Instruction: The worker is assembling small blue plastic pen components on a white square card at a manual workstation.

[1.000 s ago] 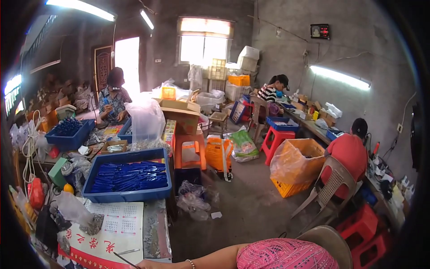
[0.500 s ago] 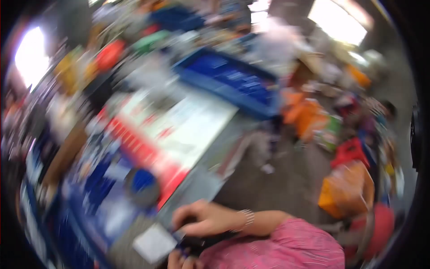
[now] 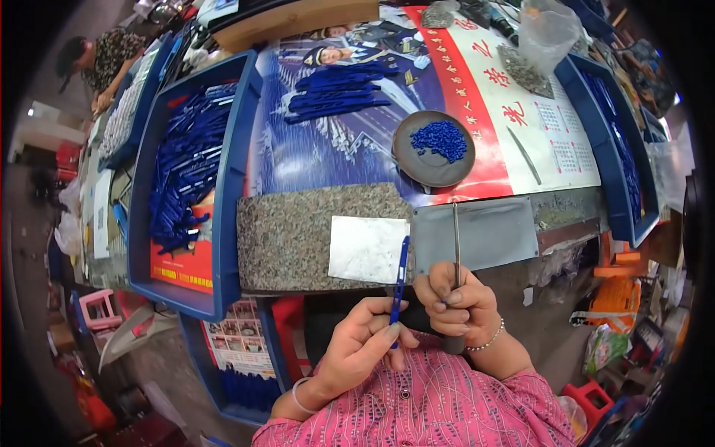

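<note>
My left hand (image 3: 363,341) pinches a slim blue pen barrel (image 3: 403,264), which stands nearly upright in this view in front of a white square sheet (image 3: 363,237). Close beside it, my right hand (image 3: 463,304) grips metal tweezers (image 3: 457,235) with the points directed away from me. A tiny dark bit shows at the right fingertips, too small to name. Beyond the tweezers, a round grey dish (image 3: 417,170) holds a heap of tiny blue parts (image 3: 441,141). The white sheet lies on a speckled stone slab (image 3: 287,231), next to a grey pad (image 3: 491,237).
A blue tray (image 3: 231,164) full of blue pen parts stands at the left, another blue tray (image 3: 607,149) at the right. Bundled blue pen pieces (image 3: 335,93) and a thin pointed tool (image 3: 526,155) lie on the poster (image 3: 279,160). Another person (image 3: 112,63) is at the upper left.
The view has swung and steadied from a strong blur. Both hands now show at the lower middle; the pen barrel and tweezers, unclear before, are plain in them.
</note>
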Demonstrator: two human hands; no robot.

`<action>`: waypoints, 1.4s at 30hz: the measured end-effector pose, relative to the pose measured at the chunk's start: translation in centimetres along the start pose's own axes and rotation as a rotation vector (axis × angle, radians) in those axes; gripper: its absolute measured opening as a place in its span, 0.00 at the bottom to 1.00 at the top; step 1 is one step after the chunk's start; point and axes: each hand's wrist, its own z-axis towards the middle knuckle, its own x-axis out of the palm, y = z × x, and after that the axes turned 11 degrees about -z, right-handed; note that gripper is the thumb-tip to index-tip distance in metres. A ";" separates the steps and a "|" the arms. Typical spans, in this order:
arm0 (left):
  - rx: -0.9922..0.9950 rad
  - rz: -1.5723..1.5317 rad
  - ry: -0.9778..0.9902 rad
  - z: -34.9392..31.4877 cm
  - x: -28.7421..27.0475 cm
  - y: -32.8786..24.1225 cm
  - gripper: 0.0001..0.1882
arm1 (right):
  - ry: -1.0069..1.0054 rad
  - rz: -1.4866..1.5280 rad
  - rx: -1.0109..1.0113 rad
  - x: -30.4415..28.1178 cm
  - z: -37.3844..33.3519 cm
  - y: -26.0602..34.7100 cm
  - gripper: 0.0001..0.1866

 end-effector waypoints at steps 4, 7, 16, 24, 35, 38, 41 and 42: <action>-0.057 -0.006 0.023 -0.2 0.4 0.2 0.16 | 0.025 0.134 0.019 0.0 -0.3 -0.3 0.08; -0.080 -0.007 0.041 0.0 0.6 0.7 0.16 | 0.067 0.196 0.028 -0.6 -0.6 -0.4 0.11; -0.081 -0.057 0.026 0.3 1.3 1.4 0.15 | 0.075 0.175 0.013 -0.8 -1.3 -0.5 0.11; -0.038 -0.046 -0.052 0.9 1.0 2.1 0.14 | -0.281 -1.241 -0.301 1.3 -2.6 -1.6 0.13; 0.235 0.455 -0.095 0.8 1.0 3.4 0.15 | -0.346 -1.683 -0.300 1.2 -2.7 -2.5 0.16; 0.370 0.710 -0.144 0.8 0.9 4.0 0.15 | -0.340 -1.692 -0.343 1.2 -2.6 -2.8 0.15; 0.474 0.918 -0.158 0.6 0.9 4.1 0.16 | -0.343 -1.749 -0.348 1.5 -2.7 -3.0 0.15; 0.509 1.015 -0.149 0.5 0.9 4.1 0.16 | -0.345 -1.796 -0.396 1.6 -2.8 -3.2 0.17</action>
